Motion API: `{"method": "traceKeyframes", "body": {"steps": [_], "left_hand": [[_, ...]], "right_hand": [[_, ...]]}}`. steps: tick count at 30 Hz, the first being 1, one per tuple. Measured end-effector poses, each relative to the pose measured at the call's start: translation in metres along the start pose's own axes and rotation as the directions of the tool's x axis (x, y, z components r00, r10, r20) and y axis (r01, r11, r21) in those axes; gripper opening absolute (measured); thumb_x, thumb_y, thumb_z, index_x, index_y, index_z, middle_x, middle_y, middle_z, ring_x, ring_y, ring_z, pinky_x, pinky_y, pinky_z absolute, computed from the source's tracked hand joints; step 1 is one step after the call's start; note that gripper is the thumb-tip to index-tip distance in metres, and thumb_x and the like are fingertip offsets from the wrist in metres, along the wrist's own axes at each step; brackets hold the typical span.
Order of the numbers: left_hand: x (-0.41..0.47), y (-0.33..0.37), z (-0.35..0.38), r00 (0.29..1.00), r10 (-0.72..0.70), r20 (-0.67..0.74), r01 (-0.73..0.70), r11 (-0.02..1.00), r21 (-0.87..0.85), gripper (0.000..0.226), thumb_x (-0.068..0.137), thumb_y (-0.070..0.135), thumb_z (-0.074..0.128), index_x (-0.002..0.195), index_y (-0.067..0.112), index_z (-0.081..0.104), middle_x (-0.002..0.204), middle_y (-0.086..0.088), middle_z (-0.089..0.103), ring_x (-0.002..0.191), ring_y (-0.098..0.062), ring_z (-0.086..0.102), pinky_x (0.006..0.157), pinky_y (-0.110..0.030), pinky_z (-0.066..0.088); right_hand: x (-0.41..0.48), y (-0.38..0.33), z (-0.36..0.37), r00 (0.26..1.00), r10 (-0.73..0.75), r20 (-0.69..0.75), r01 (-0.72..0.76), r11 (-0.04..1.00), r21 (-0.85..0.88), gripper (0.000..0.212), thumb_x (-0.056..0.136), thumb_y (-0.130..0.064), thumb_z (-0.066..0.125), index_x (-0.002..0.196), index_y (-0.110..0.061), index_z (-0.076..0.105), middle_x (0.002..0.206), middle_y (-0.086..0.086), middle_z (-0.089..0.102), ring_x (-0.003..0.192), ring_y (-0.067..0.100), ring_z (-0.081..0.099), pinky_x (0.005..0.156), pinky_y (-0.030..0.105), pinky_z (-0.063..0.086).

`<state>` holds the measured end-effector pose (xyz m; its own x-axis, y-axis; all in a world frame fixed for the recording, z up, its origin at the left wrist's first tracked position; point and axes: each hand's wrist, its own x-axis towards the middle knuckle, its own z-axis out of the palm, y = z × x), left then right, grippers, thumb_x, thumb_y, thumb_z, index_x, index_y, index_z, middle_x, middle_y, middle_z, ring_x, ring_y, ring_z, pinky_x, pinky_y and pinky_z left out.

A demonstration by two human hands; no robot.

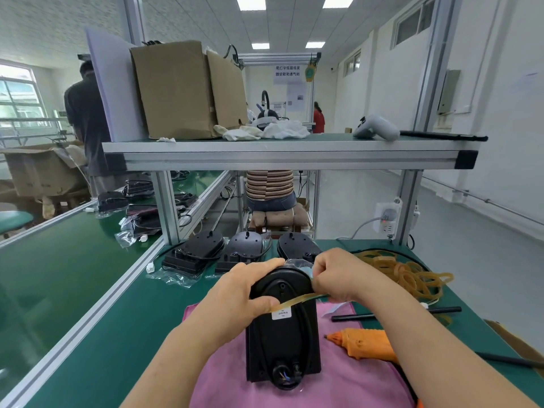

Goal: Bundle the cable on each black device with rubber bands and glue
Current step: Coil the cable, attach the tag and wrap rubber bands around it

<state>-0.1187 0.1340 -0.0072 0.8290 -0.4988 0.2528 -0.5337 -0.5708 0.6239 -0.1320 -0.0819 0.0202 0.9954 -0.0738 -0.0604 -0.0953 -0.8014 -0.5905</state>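
band pulled taut across the device

the black device [282, 343] lies flat on the pink cloth [338, 387], its cable [307, 328] looped along its back. the left hand [238, 293] curls round the device's upper left edge, thumb pressing one end of a tan rubber band [297, 300] onto it. the right hand [338, 275], fingers curled, pinches the band's other end at the device's upper right edge. just right of the device lies the orange glue gun [365, 344]. further right and beyond, a heap of loose rubber bands [409, 275]. beyond the device, three more black devices [247, 245] sit in a row.
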Motion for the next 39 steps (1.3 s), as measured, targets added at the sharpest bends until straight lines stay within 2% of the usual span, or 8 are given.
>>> {"method": "traceKeyframes", "body": {"steps": [6, 9, 12, 18, 24, 30, 35, 39], "left_hand": [[-0.001, -0.004, 0.001, 1.0, -0.018, -0.011, 0.017, 0.996, -0.087, 0.07, 0.08, 0.03, 0.076, 0.125, 0.071, 0.041, 0.11, 0.02, 0.056, 0.1, 0.009, 0.054, 0.082, -0.008, 0.038], [-0.001, -0.006, 0.003, 0.999, -0.05, -0.021, 0.045, 0.978, -0.204, 0.072, 0.075, 0.025, 0.079, 0.132, 0.058, 0.048, 0.122, 0.024, 0.06, 0.11, 0.012, 0.055, 0.098, -0.019, 0.046], [-0.001, -0.009, 0.004, 0.998, -0.057, -0.029, 0.046, 0.956, -0.29, 0.071, 0.073, 0.019, 0.08, 0.134, 0.043, 0.054, 0.128, 0.025, 0.06, 0.12, 0.009, 0.053, 0.11, -0.032, 0.042], [-0.004, -0.014, 0.005, 0.998, -0.057, -0.027, 0.046, 0.951, -0.306, 0.064, 0.072, 0.024, 0.081, 0.125, 0.051, 0.058, 0.125, 0.014, 0.063, 0.116, -0.002, 0.059, 0.105, -0.035, 0.047], [-0.003, -0.013, 0.005, 0.998, -0.068, -0.01, 0.061, 0.938, -0.341, 0.06, 0.078, 0.019, 0.081, 0.127, 0.045, 0.059, 0.121, 0.014, 0.066, 0.112, -0.002, 0.062, 0.101, -0.03, 0.05], [-0.011, -0.027, 0.009, 0.994, -0.105, -0.026, 0.071, 0.813, -0.578, 0.045, 0.091, 0.009, 0.066, 0.129, 0.032, 0.06, 0.128, 0.021, 0.064, 0.123, 0.004, 0.055, 0.1, -0.015, 0.044], [-0.012, -0.034, 0.022, 0.99, -0.139, 0.04, 0.116, 0.604, -0.788, 0.035, 0.106, 0.015, 0.037, 0.131, 0.022, 0.06, 0.129, 0.003, 0.067, 0.124, -0.013, 0.059, 0.102, -0.028, 0.043], [-0.016, -0.035, 0.03, 0.993, -0.101, 0.066, 0.114, 0.619, -0.777, 0.036, 0.106, 0.025, 0.037, 0.133, 0.032, 0.06, 0.132, 0.003, 0.065, 0.123, -0.012, 0.059, 0.093, -0.021, 0.051]], "right_hand": [[0.004, 0.008, -0.009, 0.997, 0.041, 0.071, -0.057, 0.967, 0.248, 0.017, 0.069, -0.001, 0.065, 0.062, -0.017, 0.063, 0.065, 0.001, 0.06, 0.067, 0.017, 0.052, 0.062, 0.027, 0.045], [0.004, 0.011, -0.011, 0.987, 0.042, 0.158, -0.103, 0.91, 0.401, 0.02, 0.068, 0.007, 0.067, 0.063, -0.013, 0.065, 0.071, 0.007, 0.063, 0.073, 0.021, 0.054, 0.067, 0.032, 0.047], [0.007, 0.01, -0.008, 0.989, 0.05, 0.138, -0.096, 0.932, 0.35, 0.018, 0.068, 0.009, 0.064, 0.063, -0.009, 0.063, 0.069, 0.008, 0.057, 0.072, 0.023, 0.048, 0.065, 0.033, 0.042], [0.014, 0.01, 0.007, 0.988, 0.13, 0.084, -0.151, 0.926, 0.346, 0.023, 0.082, 0.005, 0.058, 0.068, -0.012, 0.053, 0.066, 0.002, 0.051, 0.055, 0.01, 0.046, 0.051, 0.016, 0.042], [0.004, 0.011, 0.003, 0.989, 0.072, 0.126, -0.111, 0.936, 0.334, 0.014, 0.071, 0.007, 0.059, 0.073, -0.007, 0.056, 0.075, 0.012, 0.047, 0.072, 0.023, 0.04, 0.061, 0.032, 0.036], [-0.004, 0.017, -0.008, 0.989, 0.077, 0.128, -0.119, 0.92, 0.372, 0.017, 0.083, -0.001, 0.062, 0.088, -0.013, 0.072, 0.077, 0.001, 0.064, 0.063, 0.012, 0.056, 0.048, 0.021, 0.045], [-0.008, 0.016, -0.012, 0.995, -0.013, 0.103, -0.012, 0.97, 0.242, 0.022, 0.083, -0.007, 0.065, 0.096, -0.025, 0.069, 0.096, 0.0, 0.066, 0.086, 0.013, 0.062, 0.07, 0.023, 0.05], [-0.008, 0.013, -0.011, 0.989, -0.053, 0.14, 0.01, 0.956, 0.294, 0.051, 0.085, 0.008, 0.048, 0.118, -0.027, 0.064, 0.113, -0.009, 0.067, 0.105, 0.004, 0.063, 0.088, 0.022, 0.052]]}}
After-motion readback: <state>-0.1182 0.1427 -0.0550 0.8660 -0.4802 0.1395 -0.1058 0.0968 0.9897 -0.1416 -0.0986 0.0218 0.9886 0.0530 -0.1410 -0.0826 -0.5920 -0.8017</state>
